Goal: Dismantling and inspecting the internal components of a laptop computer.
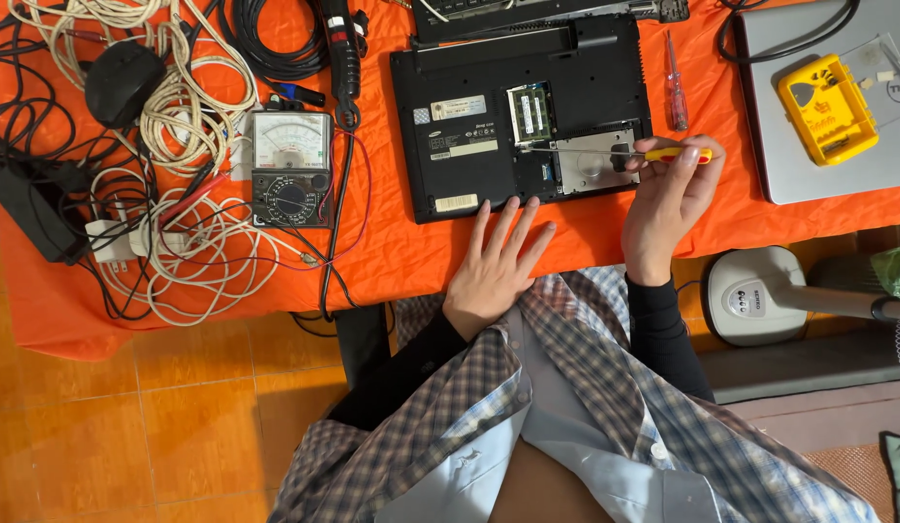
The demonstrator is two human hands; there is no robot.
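A black laptop (pixel 469 87) lies upside down on the orange cloth, with its bottom panel off and a memory module (pixel 530 112) and a silver drive bay (pixel 595 160) showing. My right hand (pixel 668 203) grips a screwdriver with a yellow and red handle (pixel 675 154); its thin shaft points left across the drive bay. My left hand (pixel 494 266) rests flat on the cloth, fingers spread, with the fingertips touching the laptop's near edge.
An analog multimeter (pixel 291 168) sits left of the laptop among tangled white and black cables (pixel 193 107). A black mouse (pixel 124 82), a second screwdriver (pixel 675 87), a silver laptop (pixel 837 165) carrying a yellow bit case (pixel 826 107), and a fan base (pixel 755 295) are around.
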